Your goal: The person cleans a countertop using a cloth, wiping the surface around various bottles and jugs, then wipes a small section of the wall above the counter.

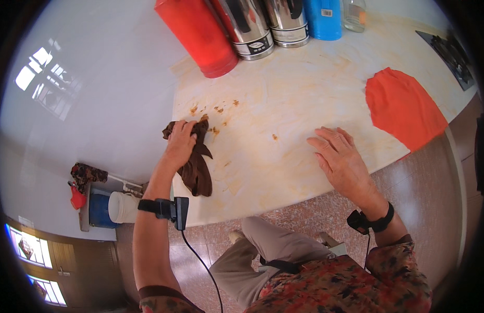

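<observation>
My left hand [182, 144] grips a crumpled dark brown cloth [199, 172] and presses it on the countertop [257, 168] near its left end. One tail of the cloth trails toward the front edge. Brown smears and bits of residue [218, 110] lie just beyond and to the right of the cloth. A small separate spot [275, 137] marks the surface between my hands. My right hand [337, 158] holds nothing; its fingers are spread a little, over or on the counter near the front edge. I cannot tell whether it touches.
Along the back wall stand a red container [202, 39], steel thermos flasks [249, 31], a blue container [324, 19] and a glass jar [354, 15]. An orange-red cloth [404, 107] overhangs the front edge at right, near a black cooktop [447, 58]. A white bucket [122, 207] stands lower left.
</observation>
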`<state>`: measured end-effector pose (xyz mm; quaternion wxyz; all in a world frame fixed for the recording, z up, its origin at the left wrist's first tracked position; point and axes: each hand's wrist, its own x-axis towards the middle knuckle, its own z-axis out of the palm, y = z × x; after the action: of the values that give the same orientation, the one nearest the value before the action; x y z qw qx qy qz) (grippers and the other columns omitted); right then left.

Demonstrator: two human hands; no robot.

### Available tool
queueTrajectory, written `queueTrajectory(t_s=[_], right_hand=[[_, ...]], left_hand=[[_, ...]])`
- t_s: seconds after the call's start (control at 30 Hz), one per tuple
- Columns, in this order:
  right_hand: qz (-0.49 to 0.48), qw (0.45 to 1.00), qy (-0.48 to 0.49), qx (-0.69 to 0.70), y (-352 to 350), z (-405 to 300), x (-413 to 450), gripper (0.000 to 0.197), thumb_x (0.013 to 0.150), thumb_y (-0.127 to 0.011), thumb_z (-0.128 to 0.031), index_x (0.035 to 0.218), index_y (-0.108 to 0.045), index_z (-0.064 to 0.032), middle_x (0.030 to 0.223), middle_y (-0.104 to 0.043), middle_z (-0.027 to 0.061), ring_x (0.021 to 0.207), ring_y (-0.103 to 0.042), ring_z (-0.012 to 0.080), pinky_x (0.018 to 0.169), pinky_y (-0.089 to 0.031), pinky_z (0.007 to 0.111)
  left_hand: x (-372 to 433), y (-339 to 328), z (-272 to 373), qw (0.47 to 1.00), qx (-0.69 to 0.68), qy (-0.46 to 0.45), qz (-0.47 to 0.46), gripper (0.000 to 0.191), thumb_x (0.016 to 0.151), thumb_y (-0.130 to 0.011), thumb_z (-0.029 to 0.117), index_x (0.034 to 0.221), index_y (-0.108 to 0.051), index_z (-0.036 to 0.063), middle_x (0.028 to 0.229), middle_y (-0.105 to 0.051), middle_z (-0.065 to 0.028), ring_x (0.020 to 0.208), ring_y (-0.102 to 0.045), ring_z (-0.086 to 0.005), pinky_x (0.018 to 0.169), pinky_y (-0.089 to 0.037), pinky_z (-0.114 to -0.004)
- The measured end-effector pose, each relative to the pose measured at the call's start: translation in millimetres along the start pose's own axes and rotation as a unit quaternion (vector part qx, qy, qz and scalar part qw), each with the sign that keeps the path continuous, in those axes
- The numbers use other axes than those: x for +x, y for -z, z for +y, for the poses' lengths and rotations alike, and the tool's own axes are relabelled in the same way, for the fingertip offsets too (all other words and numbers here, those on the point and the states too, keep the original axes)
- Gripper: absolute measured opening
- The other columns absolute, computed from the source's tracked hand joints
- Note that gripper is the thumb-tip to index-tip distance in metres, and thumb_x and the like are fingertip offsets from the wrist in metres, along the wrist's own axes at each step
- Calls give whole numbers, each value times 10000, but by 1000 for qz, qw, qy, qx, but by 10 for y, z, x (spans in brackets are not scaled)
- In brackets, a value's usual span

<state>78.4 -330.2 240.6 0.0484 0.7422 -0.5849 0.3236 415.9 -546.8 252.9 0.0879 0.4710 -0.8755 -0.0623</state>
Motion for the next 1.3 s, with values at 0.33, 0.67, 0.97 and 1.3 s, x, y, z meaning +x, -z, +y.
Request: queueTrajectory(t_s=[0.33,0.67,0.97,1.3], right_hand=[[1,1000,-7,18,58,-37,36,320,762,-595,-51,1075,-530,-51,1090,-504,128,1063,-484,277,936,-358,432],[16,999,-13,32,21,-36,13,278,791,-558,-35,1067,-540,-56,1083,-529,122,1031,-501,297,938,-366,422],[27,999,2,43,18,-47,14,258,777,-562,-34,1034,-555,-44,1028,-552,111,987,-519,273,908,-378,390],[30,999,9,40,-29,-36,-1,254,765,-562,-16,1018,-560,-46,1018,-554,106,986,-517,291,893,-388,390]], left_hand=[[543,-44,-150,1000,4,29,-2,372,866,-474,146,1226,-443,57,1226,-432,-173,1164,-392,-332,968,-306,-438],[-98,-156,504,996,-57,-67,30,391,817,-506,97,1197,-465,12,1298,-376,-204,1236,-323,-349,1023,-266,-418],[-993,-32,1204,993,-86,-84,20,475,700,-464,-6,1169,-484,69,1315,-394,-163,1281,-299,-331,1051,-254,-419],[-1808,166,1244,991,-120,3,55,567,657,-451,-58,1217,-422,21,1332,-379,-158,1277,-307,-328,1049,-262,-409]])
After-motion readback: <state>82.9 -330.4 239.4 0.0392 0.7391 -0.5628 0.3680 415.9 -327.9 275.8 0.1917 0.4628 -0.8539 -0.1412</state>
